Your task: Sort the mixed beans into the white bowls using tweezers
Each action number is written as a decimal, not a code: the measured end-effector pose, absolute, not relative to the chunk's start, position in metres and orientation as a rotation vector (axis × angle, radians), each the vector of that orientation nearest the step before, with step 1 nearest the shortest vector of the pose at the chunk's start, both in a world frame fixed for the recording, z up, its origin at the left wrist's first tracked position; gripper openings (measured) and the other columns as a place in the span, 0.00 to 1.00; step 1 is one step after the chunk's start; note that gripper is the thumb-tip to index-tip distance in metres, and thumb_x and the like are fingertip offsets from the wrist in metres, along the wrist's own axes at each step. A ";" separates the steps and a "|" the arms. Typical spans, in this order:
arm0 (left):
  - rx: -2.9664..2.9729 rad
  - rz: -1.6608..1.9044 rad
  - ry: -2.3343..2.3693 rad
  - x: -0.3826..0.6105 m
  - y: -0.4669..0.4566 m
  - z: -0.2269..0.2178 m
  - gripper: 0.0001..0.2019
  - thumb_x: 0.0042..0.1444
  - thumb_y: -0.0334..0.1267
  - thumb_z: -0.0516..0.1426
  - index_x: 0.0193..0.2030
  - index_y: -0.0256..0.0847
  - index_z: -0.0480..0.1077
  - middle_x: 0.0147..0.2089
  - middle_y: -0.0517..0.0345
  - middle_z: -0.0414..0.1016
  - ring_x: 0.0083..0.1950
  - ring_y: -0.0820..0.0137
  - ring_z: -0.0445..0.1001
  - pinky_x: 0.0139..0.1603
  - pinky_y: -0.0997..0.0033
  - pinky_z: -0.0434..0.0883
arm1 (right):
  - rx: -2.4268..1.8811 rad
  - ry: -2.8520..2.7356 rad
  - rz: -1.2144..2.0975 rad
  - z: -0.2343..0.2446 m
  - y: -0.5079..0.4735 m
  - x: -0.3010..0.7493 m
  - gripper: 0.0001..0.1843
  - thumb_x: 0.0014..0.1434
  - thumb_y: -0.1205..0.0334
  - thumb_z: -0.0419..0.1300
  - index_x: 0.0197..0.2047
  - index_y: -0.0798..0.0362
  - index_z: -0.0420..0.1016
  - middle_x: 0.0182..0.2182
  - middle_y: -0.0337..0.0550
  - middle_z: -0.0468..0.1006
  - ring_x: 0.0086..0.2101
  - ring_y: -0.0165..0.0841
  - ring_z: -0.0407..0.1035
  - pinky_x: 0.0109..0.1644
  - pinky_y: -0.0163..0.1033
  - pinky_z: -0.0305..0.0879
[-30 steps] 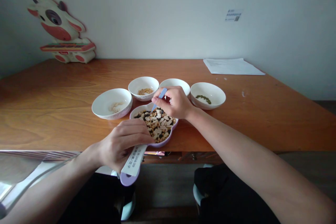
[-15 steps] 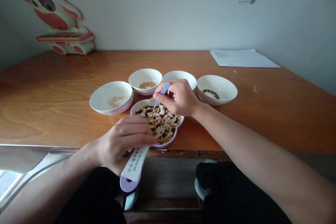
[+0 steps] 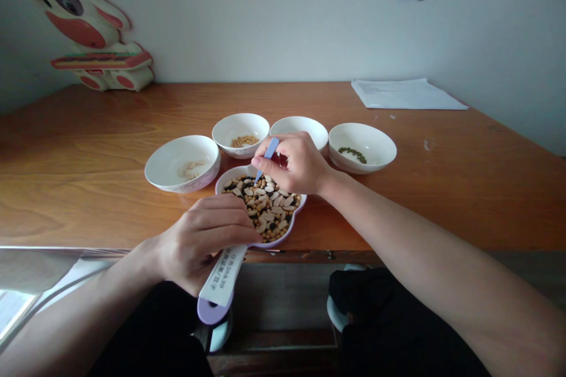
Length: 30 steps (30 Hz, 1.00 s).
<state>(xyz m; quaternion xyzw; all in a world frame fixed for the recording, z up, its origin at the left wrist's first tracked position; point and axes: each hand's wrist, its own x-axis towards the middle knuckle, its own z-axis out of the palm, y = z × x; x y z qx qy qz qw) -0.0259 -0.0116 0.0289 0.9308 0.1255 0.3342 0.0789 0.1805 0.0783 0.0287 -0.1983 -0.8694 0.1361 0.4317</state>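
Observation:
My right hand pinches blue tweezers, their tips down among the mixed beans and peanuts in a purple-rimmed dish. Whether the tips grip a bean is too small to tell. My left hand is closed on the near left side of this dish, by its labelled handle; the thumb is hidden. Behind the dish stand white bowls: a left bowl with peanuts, one with yellow beans, one partly behind my right hand, and a right bowl with green beans.
A cow-shaped toy keyboard stands at the back left of the wooden table. White papers lie at the back right, against the wall. The dish's handle sticks out past the table's front edge.
The view has shifted a little, so everything appears slightly further left. Both hands keep nearly the same pose, with the tweezers still in the dish.

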 end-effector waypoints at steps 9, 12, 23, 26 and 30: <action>2.787 1.016 0.412 -0.026 -0.013 0.026 0.09 0.63 0.35 0.57 0.47 0.35 0.73 0.36 0.50 0.80 0.40 0.61 0.79 0.42 0.60 0.78 | -0.470 -2.155 0.341 0.029 0.078 0.180 0.14 0.63 0.62 0.57 0.26 0.56 0.73 0.20 0.37 0.73 0.22 0.27 0.62 0.29 0.35 0.58; 2.765 1.002 0.400 -0.026 -0.013 0.025 0.09 0.61 0.35 0.59 0.47 0.35 0.73 0.35 0.50 0.80 0.39 0.61 0.79 0.42 0.60 0.78 | -0.464 -2.160 0.360 0.029 0.079 0.180 0.14 0.63 0.62 0.57 0.27 0.56 0.74 0.23 0.38 0.75 0.23 0.27 0.63 0.31 0.35 0.59; 2.796 0.975 0.356 -0.027 -0.013 0.022 0.10 0.60 0.34 0.60 0.47 0.33 0.74 0.36 0.50 0.80 0.40 0.61 0.78 0.45 0.61 0.77 | -0.555 -2.218 0.225 0.026 0.080 0.178 0.13 0.65 0.61 0.56 0.32 0.57 0.76 0.29 0.43 0.78 0.32 0.33 0.70 0.38 0.38 0.62; 2.808 0.958 0.346 -0.026 -0.012 0.023 0.10 0.58 0.34 0.61 0.46 0.33 0.74 0.36 0.51 0.80 0.41 0.61 0.78 0.44 0.60 0.76 | -0.585 -2.294 0.239 0.026 0.080 0.178 0.12 0.65 0.62 0.56 0.33 0.57 0.77 0.31 0.44 0.80 0.33 0.33 0.71 0.41 0.39 0.62; 2.805 0.943 0.363 -0.026 -0.013 0.023 0.09 0.60 0.34 0.59 0.46 0.33 0.74 0.36 0.50 0.80 0.41 0.60 0.78 0.43 0.60 0.77 | -0.613 -2.323 0.258 0.027 0.079 0.177 0.11 0.65 0.63 0.57 0.33 0.56 0.77 0.31 0.43 0.79 0.33 0.33 0.70 0.41 0.39 0.61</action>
